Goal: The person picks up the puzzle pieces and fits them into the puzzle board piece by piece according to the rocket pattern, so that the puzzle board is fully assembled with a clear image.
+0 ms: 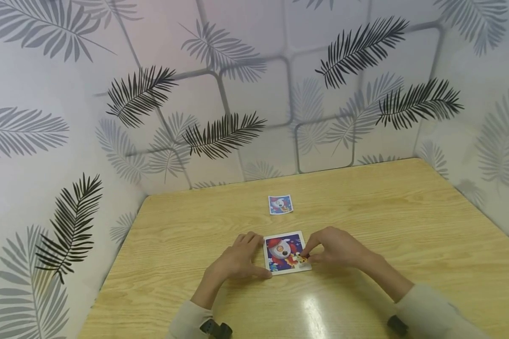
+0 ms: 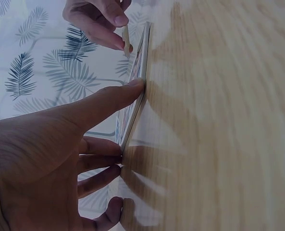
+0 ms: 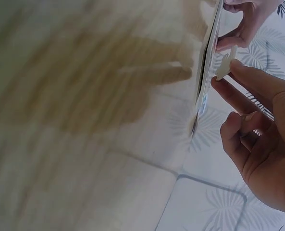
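Note:
A square puzzle board (image 1: pixel 285 270) with a white border lies on the table, showing a colorful cartoon picture. At its left side, my left hand (image 1: pixel 241 260) steadies it with spread fingers. The left thumb touches the near edge and the fingertips meet the left side, as the left wrist view shows. My right hand (image 1: pixel 337 247) pinches a small flat puzzle piece (image 3: pixel 225 65) between thumb and index finger. In both wrist views the piece is tilted and just off the board's surface, above its right part. The other right fingers are curled loosely.
A small picture card (image 1: pixel 281 205) with a similar cartoon lies beyond the board. The wood-grain table (image 1: pixel 195 221) meets a wall (image 1: pixel 254 103) with leaf patterns at its far edge. Light reflects off the tabletop near me.

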`<state>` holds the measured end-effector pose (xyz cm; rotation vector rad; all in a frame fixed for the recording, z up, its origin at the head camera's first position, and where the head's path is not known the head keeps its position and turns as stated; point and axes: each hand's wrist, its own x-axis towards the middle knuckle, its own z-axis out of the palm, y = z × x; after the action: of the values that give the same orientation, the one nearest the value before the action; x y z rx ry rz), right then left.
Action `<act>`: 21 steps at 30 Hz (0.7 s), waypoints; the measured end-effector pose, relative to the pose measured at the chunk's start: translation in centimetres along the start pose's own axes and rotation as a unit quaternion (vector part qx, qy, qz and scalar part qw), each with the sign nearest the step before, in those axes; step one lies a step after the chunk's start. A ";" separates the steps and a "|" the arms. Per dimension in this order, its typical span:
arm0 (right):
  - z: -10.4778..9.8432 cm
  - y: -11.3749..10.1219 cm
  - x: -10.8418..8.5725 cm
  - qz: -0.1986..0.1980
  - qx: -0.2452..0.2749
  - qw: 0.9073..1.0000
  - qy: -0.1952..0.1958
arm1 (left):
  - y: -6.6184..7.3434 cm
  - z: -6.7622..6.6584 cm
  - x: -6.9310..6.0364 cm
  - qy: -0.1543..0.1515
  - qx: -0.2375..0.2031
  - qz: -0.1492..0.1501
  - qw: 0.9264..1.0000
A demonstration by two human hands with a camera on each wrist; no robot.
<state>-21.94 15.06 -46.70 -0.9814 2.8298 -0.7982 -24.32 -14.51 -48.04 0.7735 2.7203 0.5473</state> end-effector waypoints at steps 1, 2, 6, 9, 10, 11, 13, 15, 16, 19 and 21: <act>0.1 -0.2 0.1 0.004 0.001 1.000 -0.002 | 0.0 0.0 0.0 0.000 0.000 0.000 1.000; 0.2 -0.3 0.2 0.007 -0.001 1.000 -0.004 | 0.0 0.0 0.0 -0.001 0.001 -0.001 1.000; 0.5 -0.8 0.4 0.016 -0.010 1.000 -0.007 | 0.1 -0.1 0.0 -0.002 -0.001 -0.002 1.000; 0.5 -0.9 0.7 0.012 -0.022 1.000 -0.003 | 0.2 -0.3 0.2 -0.001 -0.003 -0.001 1.000; 0.5 -0.9 0.7 0.011 -0.024 1.000 -0.001 | 0.2 -0.4 0.2 -0.001 -0.003 0.000 1.000; 0.5 -0.9 0.8 0.012 -0.027 1.000 0.000 | 0.3 -0.4 0.2 0.000 -0.002 -0.001 1.000; 0.6 -0.9 0.9 0.018 -0.026 0.999 0.000 | 0.3 -0.6 0.2 0.001 0.000 -0.001 1.000; 0.8 -0.9 1.0 0.023 -0.022 0.999 0.001 | 0.4 -0.6 0.2 0.001 -0.001 -0.004 1.000; 0.9 -1.0 1.0 0.024 -0.021 0.999 0.001 | 0.4 -0.6 0.2 0.001 -0.002 -0.004 1.000; 1.2 -1.1 1.0 0.020 -0.022 1.000 0.002 | 0.4 -0.4 0.1 -0.001 -0.007 -0.006 1.000; 1.5 -1.1 0.9 0.015 -0.031 0.999 0.002 | 0.3 -0.3 0.0 -0.003 -0.007 -0.008 1.000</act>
<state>-21.73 13.08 -47.35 -0.9440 2.8818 -0.7165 -24.31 -14.32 -47.60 0.7494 2.7119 0.5594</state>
